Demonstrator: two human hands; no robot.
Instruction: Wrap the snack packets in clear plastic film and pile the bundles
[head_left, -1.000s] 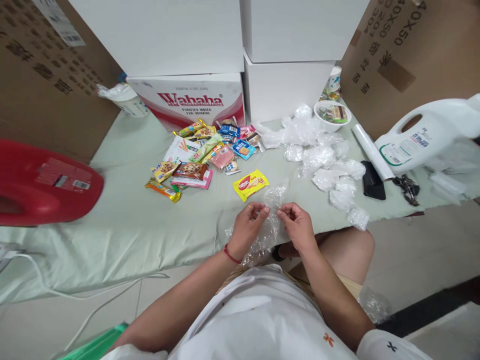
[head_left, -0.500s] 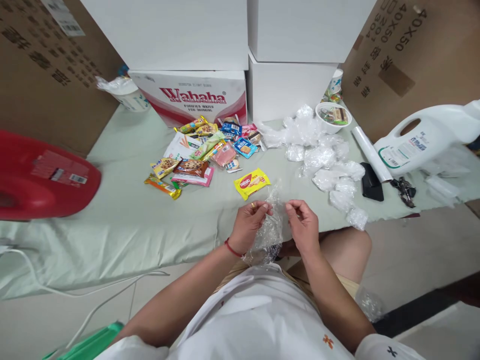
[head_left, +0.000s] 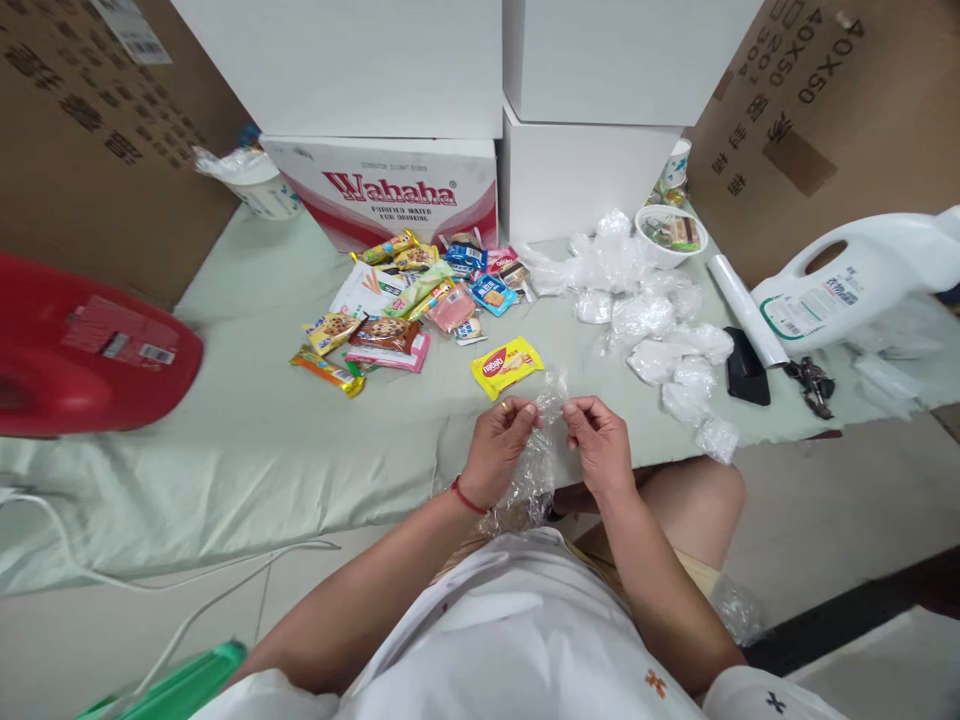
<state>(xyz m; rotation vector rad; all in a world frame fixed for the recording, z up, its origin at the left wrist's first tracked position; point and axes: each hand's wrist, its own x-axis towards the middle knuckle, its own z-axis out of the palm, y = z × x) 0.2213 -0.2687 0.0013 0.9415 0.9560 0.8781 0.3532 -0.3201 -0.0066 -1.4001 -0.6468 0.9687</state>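
A crumpled sheet of clear plastic film (head_left: 534, 468) hangs between my hands at the table's front edge, its lower end over my lap. My left hand (head_left: 496, 440) pinches it near the top between thumb and fingers. On the other side, my right hand (head_left: 598, 438) is closed in a pinch on the film's right edge. Just beyond my fingers lies a yellow nabati wafer packet (head_left: 507, 367), flat on the green cloth and apart from both hands. Farther left is a loose heap of wrapped snacks, with a brown cookie packet (head_left: 386, 338) at its front.
Several clear plastic-wrapped bundles (head_left: 643, 318) spread right of centre, near a white bowl of snacks (head_left: 670, 236). A white roll (head_left: 748, 312), a black object (head_left: 747, 368) and a white detergent jug (head_left: 832, 280) stand right. A red jug (head_left: 97, 350) is left. Boxes (head_left: 397, 195) line the back.
My right hand has moved slightly left, closer to my left hand, and now pinches the film's edge. The film is bunched narrower between the hands. The wafer packet stays put.
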